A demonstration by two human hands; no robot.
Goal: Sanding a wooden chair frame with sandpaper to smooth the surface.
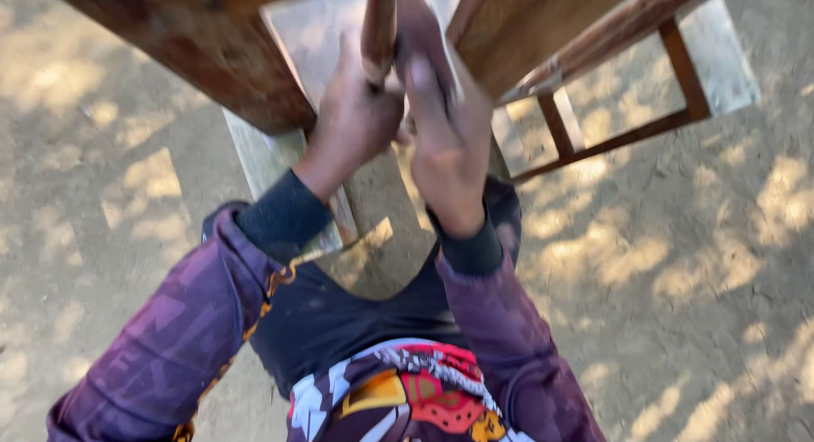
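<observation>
1. left hand point(352, 120): grip closed around a round, smooth wooden rod point(378, 26), upright at far centre.
2. right hand point(449, 145): fingers flat along the rod; grip extent cannot be told.
3. brown wooden frame point(610, 111), slatted, right.
4. sandy, dappled ground point(678, 281).

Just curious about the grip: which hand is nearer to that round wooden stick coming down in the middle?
Left. The left hand is wrapped around the stick, touching it. The right hand lies just beside it, to its right, pressed against a flat wooden piece.
</observation>
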